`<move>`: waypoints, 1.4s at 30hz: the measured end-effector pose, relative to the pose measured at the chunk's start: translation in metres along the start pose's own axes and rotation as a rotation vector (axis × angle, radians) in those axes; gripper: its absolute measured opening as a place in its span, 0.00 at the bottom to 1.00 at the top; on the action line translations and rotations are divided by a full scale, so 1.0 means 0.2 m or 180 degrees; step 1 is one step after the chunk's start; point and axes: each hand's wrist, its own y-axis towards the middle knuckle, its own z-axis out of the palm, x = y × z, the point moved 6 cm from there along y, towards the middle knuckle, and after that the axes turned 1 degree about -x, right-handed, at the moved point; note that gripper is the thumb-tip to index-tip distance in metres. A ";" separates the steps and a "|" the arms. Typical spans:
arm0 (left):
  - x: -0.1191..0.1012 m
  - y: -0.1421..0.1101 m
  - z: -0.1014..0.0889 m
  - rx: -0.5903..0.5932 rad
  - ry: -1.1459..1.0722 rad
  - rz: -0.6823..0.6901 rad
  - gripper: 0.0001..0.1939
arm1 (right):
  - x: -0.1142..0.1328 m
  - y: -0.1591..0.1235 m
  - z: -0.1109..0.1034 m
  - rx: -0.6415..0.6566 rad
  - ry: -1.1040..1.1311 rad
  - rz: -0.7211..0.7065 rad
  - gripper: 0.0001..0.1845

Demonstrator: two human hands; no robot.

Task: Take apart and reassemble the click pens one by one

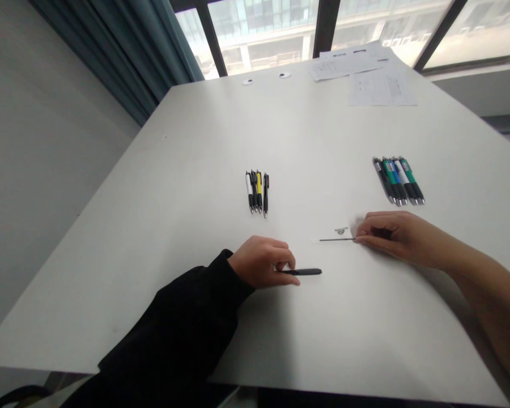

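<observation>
My left hand [266, 262], in a black sleeve, is closed around a black pen barrel [306, 272] that points right, low over the white table [323, 340]. The rest of the barrel is hidden in the fingers. Across from it, my right hand [382, 232] pinches the right end of a thin dark pen refill [336, 239], whose pale end points left. Just behind the refill lie small greyish pen parts [341, 230], too small to make out clearly.
Several pens [256, 191] with white, black and yellow barrels lie beyond my left hand. Another row of pens [398, 180], green, blue, white and black, is behind my right hand. Papers [380, 85] and two small white oval objects [247, 82] are near the window edge.
</observation>
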 end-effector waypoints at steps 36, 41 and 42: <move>0.00 -0.01 0.12 0.1160 -0.3044 -0.1096 0.24 | -0.01 -0.03 0.08 -0.0762 0.3568 0.0613 0.11; -0.01 0.00 0.12 0.1162 -0.2898 -0.1052 0.27 | 0.03 -0.02 0.11 -0.0578 0.3561 0.0569 0.09; -0.01 0.00 0.12 0.1149 -0.2865 -0.1048 0.27 | 0.04 -0.02 0.11 -0.0522 0.3541 0.0535 0.09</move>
